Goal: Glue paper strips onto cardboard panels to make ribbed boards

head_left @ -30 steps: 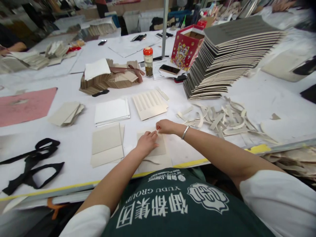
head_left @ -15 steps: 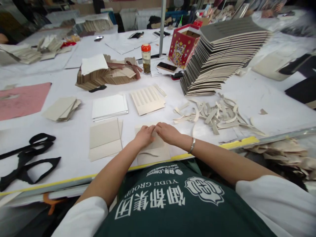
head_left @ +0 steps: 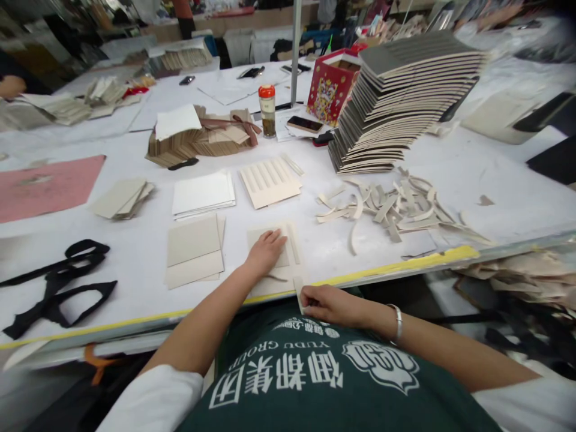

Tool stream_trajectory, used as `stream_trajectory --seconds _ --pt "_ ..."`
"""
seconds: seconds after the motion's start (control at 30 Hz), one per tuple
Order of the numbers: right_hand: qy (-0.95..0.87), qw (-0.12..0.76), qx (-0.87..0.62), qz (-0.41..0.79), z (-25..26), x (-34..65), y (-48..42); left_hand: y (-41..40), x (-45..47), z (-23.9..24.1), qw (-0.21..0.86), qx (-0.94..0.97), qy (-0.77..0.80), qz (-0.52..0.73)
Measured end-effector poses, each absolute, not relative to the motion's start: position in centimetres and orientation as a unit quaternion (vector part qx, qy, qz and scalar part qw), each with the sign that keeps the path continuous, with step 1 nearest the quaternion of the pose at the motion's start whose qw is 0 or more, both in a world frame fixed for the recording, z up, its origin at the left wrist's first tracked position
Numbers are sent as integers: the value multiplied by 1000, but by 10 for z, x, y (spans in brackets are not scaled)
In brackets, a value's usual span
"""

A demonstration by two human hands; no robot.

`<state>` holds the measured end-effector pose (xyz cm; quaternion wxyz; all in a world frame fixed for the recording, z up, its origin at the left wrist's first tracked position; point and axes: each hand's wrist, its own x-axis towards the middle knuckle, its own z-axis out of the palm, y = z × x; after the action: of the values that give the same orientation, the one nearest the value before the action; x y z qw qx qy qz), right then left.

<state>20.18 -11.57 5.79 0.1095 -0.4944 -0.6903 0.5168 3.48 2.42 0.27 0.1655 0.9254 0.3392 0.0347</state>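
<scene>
My left hand (head_left: 265, 253) lies with its fingers stretched out on a beige panel (head_left: 294, 234) near the table's front edge. Part of the panel is hidden under that hand. At the table edge, close to the apron, my right hand (head_left: 327, 303) is closed on a pale strip (head_left: 297, 287). The strip's upper end touches or overlaps the panel's lower right side; I cannot tell which. A thin curved offcut (head_left: 275, 278) rests just below my left hand. To the left lie more beige panels (head_left: 194, 246), slightly fanned.
Black-handled scissors (head_left: 67, 288) lie at the left. White sheets (head_left: 204, 193) and a ribbed panel (head_left: 270, 183) sit farther back. Loose offcuts (head_left: 391, 210) spread to the right, before a tall leaning stack (head_left: 396, 108). An orange-lidded jar (head_left: 267, 113) stands near a phone (head_left: 305, 124).
My right hand has moved away from my left hand, down to the table edge, with the strip in it. My left hand has flattened out on the panel. The view has shifted slightly.
</scene>
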Motion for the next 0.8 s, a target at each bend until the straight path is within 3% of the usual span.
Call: stream_trajectory --seconds 0.13,0.2,0.3,0.43,0.67,0.73,0.8 --pt "-568 286 -641 430 78 263 -96 12 9 12 189 891 370 184" --pt "-526 322 -686 385 84 295 -78 7 -4 27 194 890 357 209" --pt "-538 289 -720 331 84 325 -52 0 -20 45 205 930 285 110" --pt "-567 212 -791 86 79 332 -32 -6 -28 48 212 930 299 -27" --pt "-595 405 -689 -89 112 286 -49 23 49 72 418 782 428 175" --pt "-598 409 -681 -107 120 274 -54 42 75 81 435 788 396 180" --pt "-617 374 -688 -74 118 265 -53 61 85 83 378 813 414 156"
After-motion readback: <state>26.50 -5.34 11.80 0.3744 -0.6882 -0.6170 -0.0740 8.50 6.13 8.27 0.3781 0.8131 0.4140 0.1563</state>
